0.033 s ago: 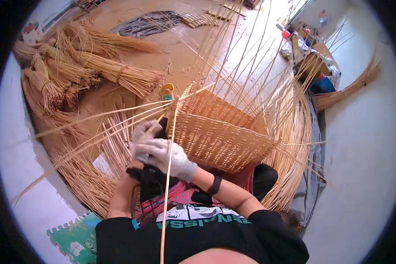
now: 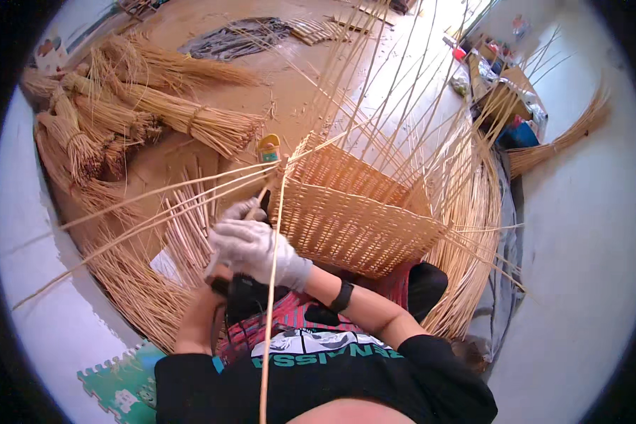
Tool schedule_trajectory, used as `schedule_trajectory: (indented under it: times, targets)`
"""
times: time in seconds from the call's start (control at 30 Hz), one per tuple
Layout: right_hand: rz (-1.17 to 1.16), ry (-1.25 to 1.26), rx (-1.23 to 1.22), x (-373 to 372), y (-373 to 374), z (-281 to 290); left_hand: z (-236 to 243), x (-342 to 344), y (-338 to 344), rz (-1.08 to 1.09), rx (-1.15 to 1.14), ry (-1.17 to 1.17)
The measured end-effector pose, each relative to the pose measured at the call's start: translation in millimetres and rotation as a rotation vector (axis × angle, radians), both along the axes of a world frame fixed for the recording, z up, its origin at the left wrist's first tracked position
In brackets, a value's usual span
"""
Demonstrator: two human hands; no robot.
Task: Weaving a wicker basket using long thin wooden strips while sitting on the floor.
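A woven wicker basket [image 2: 360,230] with a rectangular body rests tilted before my lap, long stakes rising from its far side. My left hand [image 2: 239,210], in a pale work glove, is partly covered by my right hand [image 2: 258,249], also gloved. Both are closed around a short wicker rod [image 2: 260,198] that points up toward the basket's left corner. Their fingertips are partly hidden. Several long wicker rods [image 2: 169,187] spread leftward from that corner. Another long rod [image 2: 270,318] runs down from it over my right hand and across my shirt.
Tied wicker bundles [image 2: 191,120] lie at the far left, with loose rods [image 2: 134,283] and cut sticks [image 2: 191,212] nearer. A small yellow container [image 2: 268,150] stands behind the corner. More rods [image 2: 470,247] lie on the right, by a cardboard box [image 2: 505,102]. A green foam mat [image 2: 124,385] lies lower left.
My hands have shifted slightly, the right one turning over the left. The short rod now points more upright toward the corner. One long rod's left end has swung a little lower.
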State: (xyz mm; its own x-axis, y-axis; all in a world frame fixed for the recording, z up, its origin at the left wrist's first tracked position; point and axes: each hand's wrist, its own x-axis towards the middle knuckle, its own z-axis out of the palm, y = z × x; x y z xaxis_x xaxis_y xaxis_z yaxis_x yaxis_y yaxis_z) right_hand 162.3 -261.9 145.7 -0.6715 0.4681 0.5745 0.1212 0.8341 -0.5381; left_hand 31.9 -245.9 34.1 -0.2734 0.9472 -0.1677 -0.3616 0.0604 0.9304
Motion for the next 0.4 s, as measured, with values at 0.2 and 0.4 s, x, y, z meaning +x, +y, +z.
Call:
schedule_trajectory:
  times: [0.2, 0.4]
  targets:
    - [0.167, -0.396, 0.107, -7, -12, 8, 63, -17, 19, -0.305, 0.482, 0.653]
    - [0.013, -0.458, -0.156, 85, -16, -12, 82, 7, 73, -0.041, 0.562, 0.562]
